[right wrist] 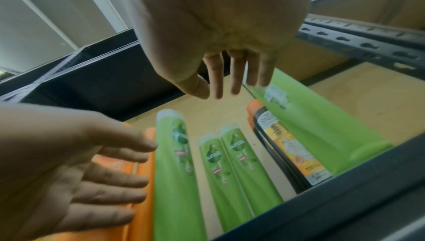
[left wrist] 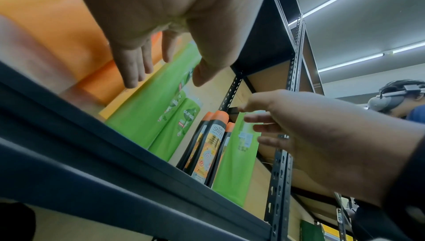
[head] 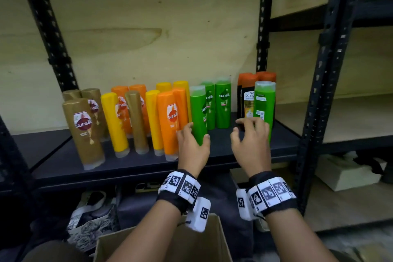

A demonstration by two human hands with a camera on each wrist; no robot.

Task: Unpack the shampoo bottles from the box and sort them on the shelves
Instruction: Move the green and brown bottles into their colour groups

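Note:
Shampoo bottles stand grouped by colour on the dark shelf (head: 244, 147): brown (head: 83, 125), yellow (head: 113, 121), orange (head: 170, 121), green (head: 222, 102) and black ones with orange caps (head: 247, 100). My left hand (head: 196, 138) hovers with spread fingers around the base of the front green bottle (head: 197, 108); in the left wrist view its fingers (left wrist: 135, 70) are straight and hold nothing. My right hand (head: 246, 130) is open in front of the black bottles, beside another green bottle (head: 264, 104) that stands at the right end. Its straight fingers (right wrist: 218, 81) hold nothing.
An open cardboard box (head: 165, 247) sits below my forearms. Black perforated uprights (head: 319, 91) frame the shelf on the right, with bare wooden shelves (head: 340, 117) beyond. Bags and clutter (head: 91, 215) lie under the shelf. The shelf's front right strip is bare.

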